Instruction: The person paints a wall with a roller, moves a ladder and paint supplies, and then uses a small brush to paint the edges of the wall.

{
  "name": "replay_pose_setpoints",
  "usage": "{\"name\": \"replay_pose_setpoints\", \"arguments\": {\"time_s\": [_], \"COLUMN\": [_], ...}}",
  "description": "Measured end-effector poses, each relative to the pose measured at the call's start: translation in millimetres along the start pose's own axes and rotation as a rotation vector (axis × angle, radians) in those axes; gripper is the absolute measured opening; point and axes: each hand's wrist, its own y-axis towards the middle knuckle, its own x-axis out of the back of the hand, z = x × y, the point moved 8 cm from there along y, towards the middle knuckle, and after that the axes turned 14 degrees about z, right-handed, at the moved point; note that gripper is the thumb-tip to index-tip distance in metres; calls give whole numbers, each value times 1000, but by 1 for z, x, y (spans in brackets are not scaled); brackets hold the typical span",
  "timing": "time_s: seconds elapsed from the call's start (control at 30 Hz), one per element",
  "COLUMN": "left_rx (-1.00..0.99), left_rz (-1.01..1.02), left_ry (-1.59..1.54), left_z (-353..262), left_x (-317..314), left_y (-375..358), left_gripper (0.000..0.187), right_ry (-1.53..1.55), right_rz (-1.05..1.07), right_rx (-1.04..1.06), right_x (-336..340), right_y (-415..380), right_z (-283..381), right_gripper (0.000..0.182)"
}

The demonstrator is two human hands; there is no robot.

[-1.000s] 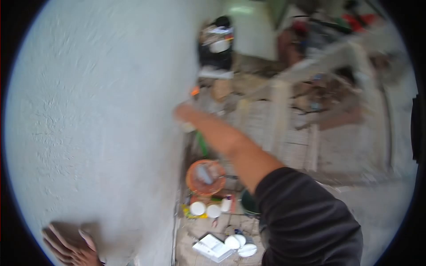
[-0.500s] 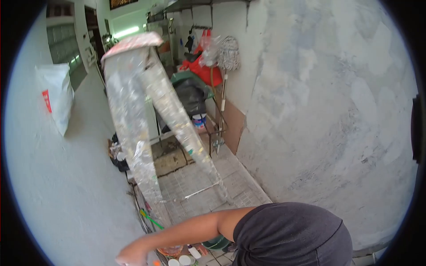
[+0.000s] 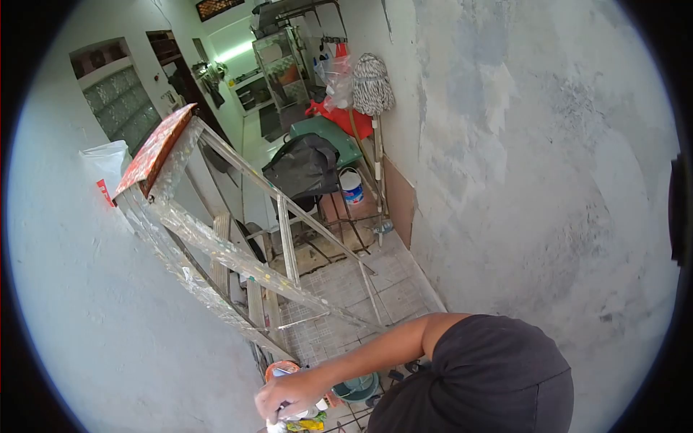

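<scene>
My right hand (image 3: 289, 395) reaches in from a dark sleeve at the lower edge, its fingers curled together. Something whitish (image 3: 276, 426) shows under its fingertips, too cut off to name. Close beside the hand are an orange-rimmed container (image 3: 280, 366) and a yellow item (image 3: 310, 424) on the floor. A dark green bucket (image 3: 356, 390) sits just beyond the forearm. Above the hand, a paint-spattered metal stepladder (image 3: 238, 263) stands at an angle along the left wall, with a red-speckled top (image 3: 155, 148). My left hand is out of view.
A rough grey patched wall (image 3: 520, 180) fills the right side. Against it hang a mop (image 3: 372, 85) and a red bag (image 3: 346, 119). Farther back are a black cloth (image 3: 302, 166) and a paint pail (image 3: 351, 186). A white sack (image 3: 108, 162) is at the left wall.
The stepladder has turned, and its top has shifted left and lower in view, uncovering the passage behind. My right hand has moved right and slightly up in view.
</scene>
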Motion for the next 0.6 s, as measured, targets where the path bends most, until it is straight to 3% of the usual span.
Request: {"name": "replay_pose_setpoints", "arguments": {"time_s": [0.03, 0.1, 0.13, 0.23, 0.3, 0.33, 0.37, 0.43, 0.47, 0.5, 0.57, 0.6], "left_rx": [0, 93, 27, 53, -69, -186, -190, -53, -200, -220, -65, -252], "left_rz": [-15, 186, 193, 18, 7, 16, 2, 85, -23, -32, -157, -352], "left_ry": [2, -86, 83, -67, -82, -94, -97, 133, 127, 127, 317, 329], "left_z": [-13, -32, 12, -21, -31, -41, -43, -61, -83, -82, -54, -52], "left_x": [-6, -37, -54, -61, -75, -81, -85, -100, -96, -99, -100, -95], "left_y": [0, 5, 9, 6, 12, 12, 9, 4, 2, 2, -3, -13], "left_gripper": [32, 33, 34, 32, 34, 37, 37, 45, 53, 53, 49, 45], "right_ry": [24, 44, -34, -267, -117, -132, -137, -19, -448, -469, -422, -174], "right_rz": [56, 127, 160, 112, 79, 280, 294, 328, 191, 196, -75, -91], "right_rx": [-43, -87, -73, 62, -133, -215, -211, -457, -191, -190, -246, -414], "right_x": [4, 11, 10, 15, 8, -4, -9, -17, -19, -19, -1, -8], "right_y": [-10, -28, -33, -53, -70, -74, -78, -76, -83, -81, -80, -97], "right_z": [7, 28, 42, 84, 62, 50, 49, 61, 59, 67, 89, 53], "right_gripper": [13, 13, 14, 17, 22, 39, 39, 32, 17, 17, 15, 23]}}
